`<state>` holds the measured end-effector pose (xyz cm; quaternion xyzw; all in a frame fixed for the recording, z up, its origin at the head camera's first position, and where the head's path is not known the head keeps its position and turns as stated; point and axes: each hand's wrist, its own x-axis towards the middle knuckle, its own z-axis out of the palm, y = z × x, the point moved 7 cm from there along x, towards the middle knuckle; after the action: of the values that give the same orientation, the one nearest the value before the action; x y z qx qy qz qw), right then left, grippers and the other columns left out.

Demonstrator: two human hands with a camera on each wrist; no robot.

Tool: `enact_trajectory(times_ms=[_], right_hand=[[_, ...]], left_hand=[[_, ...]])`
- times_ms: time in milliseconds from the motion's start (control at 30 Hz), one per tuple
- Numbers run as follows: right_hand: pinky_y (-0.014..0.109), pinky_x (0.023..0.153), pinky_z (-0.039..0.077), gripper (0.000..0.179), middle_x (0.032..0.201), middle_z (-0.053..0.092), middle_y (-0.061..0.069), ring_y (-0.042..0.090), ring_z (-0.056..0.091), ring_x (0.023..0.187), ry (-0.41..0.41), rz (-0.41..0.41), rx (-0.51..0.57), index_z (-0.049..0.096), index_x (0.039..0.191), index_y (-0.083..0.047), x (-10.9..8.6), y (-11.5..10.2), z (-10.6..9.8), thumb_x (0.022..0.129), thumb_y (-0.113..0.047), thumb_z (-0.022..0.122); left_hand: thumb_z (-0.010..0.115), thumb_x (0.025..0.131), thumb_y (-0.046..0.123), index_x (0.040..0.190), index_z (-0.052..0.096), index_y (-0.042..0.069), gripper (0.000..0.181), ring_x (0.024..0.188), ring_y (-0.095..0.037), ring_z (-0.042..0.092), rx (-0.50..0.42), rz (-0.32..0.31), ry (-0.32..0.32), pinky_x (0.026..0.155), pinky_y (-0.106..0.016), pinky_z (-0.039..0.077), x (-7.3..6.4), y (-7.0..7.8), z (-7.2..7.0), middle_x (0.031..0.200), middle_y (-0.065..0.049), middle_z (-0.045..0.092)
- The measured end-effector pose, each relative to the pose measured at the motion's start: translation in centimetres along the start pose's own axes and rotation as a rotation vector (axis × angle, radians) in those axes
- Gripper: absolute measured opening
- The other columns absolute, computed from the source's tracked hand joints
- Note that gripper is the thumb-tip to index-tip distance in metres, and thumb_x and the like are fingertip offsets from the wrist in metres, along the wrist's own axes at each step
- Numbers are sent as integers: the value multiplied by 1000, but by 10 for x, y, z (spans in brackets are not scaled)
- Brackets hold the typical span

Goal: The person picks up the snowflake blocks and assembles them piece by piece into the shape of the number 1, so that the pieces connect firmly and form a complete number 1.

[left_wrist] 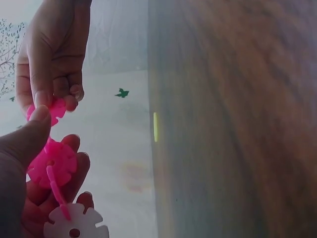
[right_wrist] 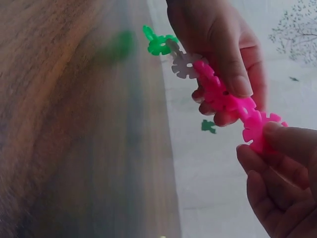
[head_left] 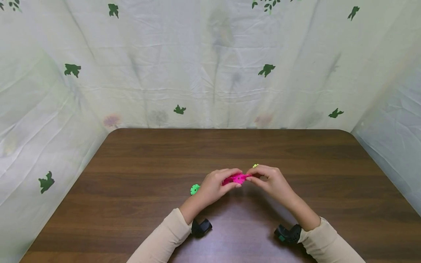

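Both hands hold a chain of notched plastic discs slotted edge to edge. My left hand point(head_left: 213, 185) grips the chain around its pink notched disc point(left_wrist: 59, 161), thumb on one side and fingers on the other. At the chain's end, my right hand point(head_left: 274, 184) pinches another pink notched disc point(right_wrist: 255, 130) between thumb and fingers. Beyond the left hand, a white notched disc point(right_wrist: 185, 66) and a green notched disc point(right_wrist: 161, 45) continue the chain. The head view shows pink discs point(head_left: 239, 178) between the hands; the left hand hides the rest.
A separate green disc point(head_left: 194, 189) lies on the brown wooden table point(head_left: 148, 157), left of the left hand. Just past the right hand's fingers, a yellow disc point(head_left: 255, 166) is partly hidden. Black wrist cameras point(head_left: 201, 228) sit at both cuffs. Patterned cloth point(head_left: 210, 73) hangs behind.
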<state>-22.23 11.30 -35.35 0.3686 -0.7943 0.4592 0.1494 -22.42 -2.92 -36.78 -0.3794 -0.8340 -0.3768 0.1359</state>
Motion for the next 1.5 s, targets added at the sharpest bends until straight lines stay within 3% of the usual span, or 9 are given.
enact_trajectory(times_ms=[233, 500, 633, 833, 1000, 1133, 1300, 1500], right_hand=[[28, 64, 49, 21, 84, 61, -7, 8, 56, 73, -61, 120, -29, 66, 91, -12, 1, 3, -4, 74, -1, 71], [27, 62, 50, 11, 81, 62, -5, 11, 58, 68, -46, 135, 19, 65, 87, -11, 1, 4, -5, 78, -6, 69], [27, 59, 50, 8, 77, 63, 0, 16, 60, 65, -39, 182, 62, 64, 86, -5, 2, 2, -4, 78, -3, 67], [35, 57, 51, 6, 71, 63, 13, 28, 60, 62, -33, 281, 170, 62, 86, 4, 4, -9, -2, 80, 4, 63], [35, 59, 51, 8, 71, 63, 15, 28, 62, 61, -36, 354, 276, 61, 88, 7, -1, 5, 7, 81, 3, 62], [31, 61, 51, 11, 72, 64, 12, 30, 62, 62, -40, 373, 351, 60, 89, 8, -4, 15, 13, 82, 0, 62], [37, 63, 51, 14, 74, 63, 15, 29, 63, 64, -51, 387, 421, 59, 90, 10, -5, 17, 17, 83, -2, 62], [41, 66, 50, 17, 83, 64, 15, 31, 63, 72, -59, 393, 407, 60, 96, 8, -4, 16, 12, 83, -4, 62]], left_hand=[[70, 79, 25, 111, 62, 8, 38, 84, -9, 57, -24, -39, -27, 71, -22, 45, 1, -3, 0, 103, -1, 63], [70, 79, 22, 114, 60, 8, 39, 98, -9, 55, -78, -34, -21, 79, -22, 44, 0, -3, -1, 110, 0, 59], [70, 79, 20, 116, 58, 9, 40, 95, -10, 55, -101, -13, -16, 77, -21, 45, 1, -1, 0, 110, 0, 58], [72, 78, 21, 115, 58, 11, 41, 87, -8, 56, -55, 19, 0, 71, -19, 45, 2, 3, -1, 105, 2, 59], [74, 75, 21, 112, 59, 13, 40, 77, -5, 55, -6, 42, 30, 66, -16, 44, 1, 5, -2, 95, 5, 59], [75, 74, 22, 108, 61, 14, 38, 75, -5, 52, 46, 61, 66, 64, -16, 42, 0, 7, -3, 89, 5, 59], [76, 72, 23, 105, 63, 14, 36, 74, -6, 51, 91, 64, 97, 63, -16, 41, 0, 7, -5, 88, 7, 60], [76, 72, 23, 103, 64, 15, 34, 71, -7, 50, 123, 73, 112, 62, -19, 40, 0, 8, -6, 86, 6, 61]])
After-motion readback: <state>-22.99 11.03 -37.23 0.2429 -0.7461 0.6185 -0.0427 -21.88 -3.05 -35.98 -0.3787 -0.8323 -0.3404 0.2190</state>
